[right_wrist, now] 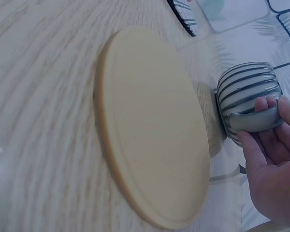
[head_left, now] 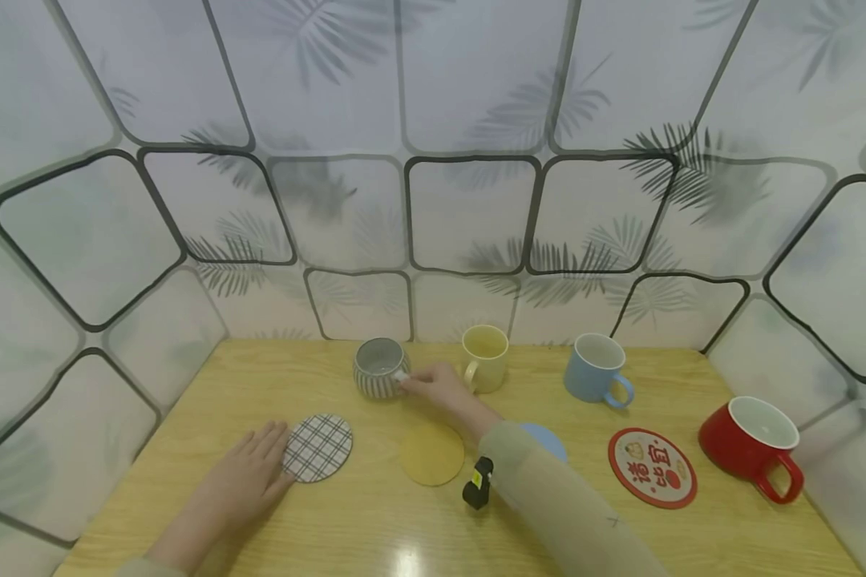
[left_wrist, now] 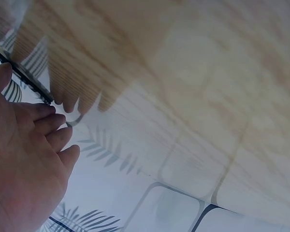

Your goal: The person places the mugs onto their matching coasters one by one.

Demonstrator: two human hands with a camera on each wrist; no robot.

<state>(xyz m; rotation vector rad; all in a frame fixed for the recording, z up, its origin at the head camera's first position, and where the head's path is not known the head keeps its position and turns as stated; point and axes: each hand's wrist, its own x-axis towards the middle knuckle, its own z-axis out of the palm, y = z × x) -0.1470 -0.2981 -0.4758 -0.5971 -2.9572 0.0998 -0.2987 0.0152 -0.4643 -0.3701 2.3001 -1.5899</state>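
My right hand pinches the handle of a grey striped mug, which stands upright on the table near the wall. In the right wrist view, thumb and fingers are around the handle. My left hand lies on the table with its fingers extended, at the left edge of a round plaid coaster. Its thumb is at the coaster's lower edge. The left wrist view shows the dark rim of the coaster by the fingertips. A round yellow coaster lies below my right wrist.
A yellow mug stands just right of my right hand. Further right are a blue mug, a red mug and a red-rimmed coaster. My right sleeve partly covers a blue coaster. A patterned wall covering surrounds the table.
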